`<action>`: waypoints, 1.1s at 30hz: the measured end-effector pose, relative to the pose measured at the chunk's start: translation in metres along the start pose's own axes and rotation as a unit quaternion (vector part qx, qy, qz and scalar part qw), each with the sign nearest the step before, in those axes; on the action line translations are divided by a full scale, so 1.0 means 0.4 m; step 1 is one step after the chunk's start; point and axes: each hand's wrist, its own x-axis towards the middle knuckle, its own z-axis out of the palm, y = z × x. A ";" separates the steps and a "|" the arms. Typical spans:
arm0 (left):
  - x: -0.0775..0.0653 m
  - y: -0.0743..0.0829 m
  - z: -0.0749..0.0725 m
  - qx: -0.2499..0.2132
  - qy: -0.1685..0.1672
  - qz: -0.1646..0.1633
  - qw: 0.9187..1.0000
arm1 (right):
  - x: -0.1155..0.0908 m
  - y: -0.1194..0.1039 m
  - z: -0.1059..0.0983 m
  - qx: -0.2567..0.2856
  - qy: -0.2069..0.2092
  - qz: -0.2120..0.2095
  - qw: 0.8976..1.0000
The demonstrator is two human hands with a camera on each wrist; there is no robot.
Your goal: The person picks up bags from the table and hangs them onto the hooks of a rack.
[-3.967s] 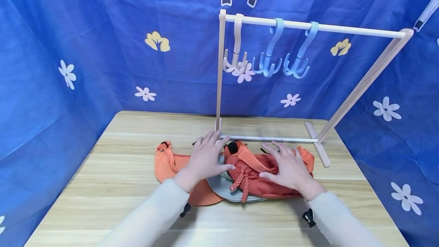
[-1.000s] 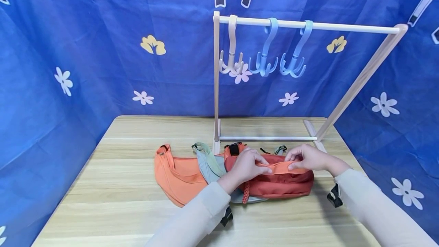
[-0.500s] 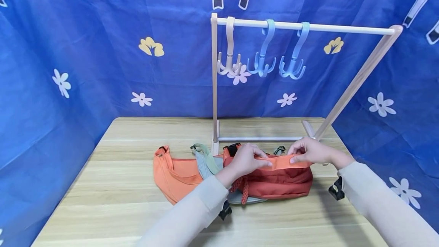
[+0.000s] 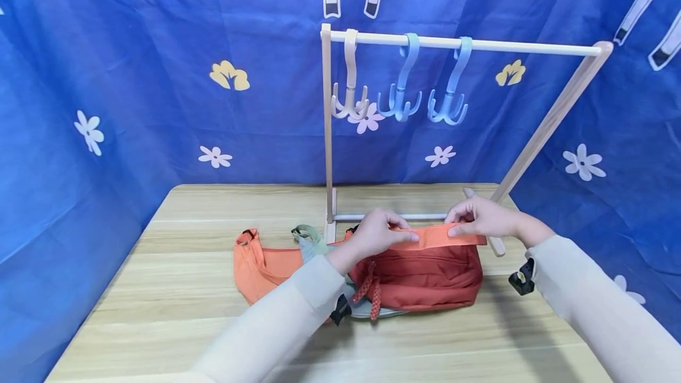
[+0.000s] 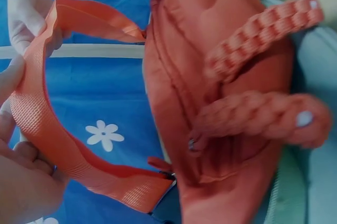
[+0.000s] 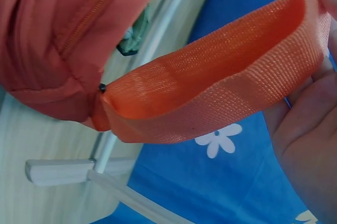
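Note:
A red sling bag (image 4: 425,282) with an orange webbing strap (image 4: 433,236) is in front of me, its strap lifted off its top. My left hand (image 4: 375,232) pinches the strap left of its middle between thumb and fingers. Farther right, my right hand (image 4: 486,220) pinches the same strap. In the left wrist view, the strap (image 5: 34,92) arches away from the bag, and two braided zipper pulls (image 5: 263,40) hang at its front. The right wrist view shows one strap end (image 6: 174,103) joined to the bag's corner.
Left of the red bag lie an orange bag (image 4: 250,276) and a pale grey-blue bag (image 4: 367,312), partly covered. Behind stands a wooden rack (image 4: 555,111); a beige hook (image 4: 350,75) and two blue hooks (image 4: 407,72) hang from its bar. A blue curtain (image 4: 159,105) encloses the table.
Earlier both hands hovered open over the bags; then they took hold of the orange strap. Over the last second they have raised it, and the red bag's front now faces me more.

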 end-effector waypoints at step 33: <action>0.113 0.163 -0.101 0.059 0.104 0.005 0.993 | 0.021 -0.117 -0.104 -0.054 0.241 0.027 0.969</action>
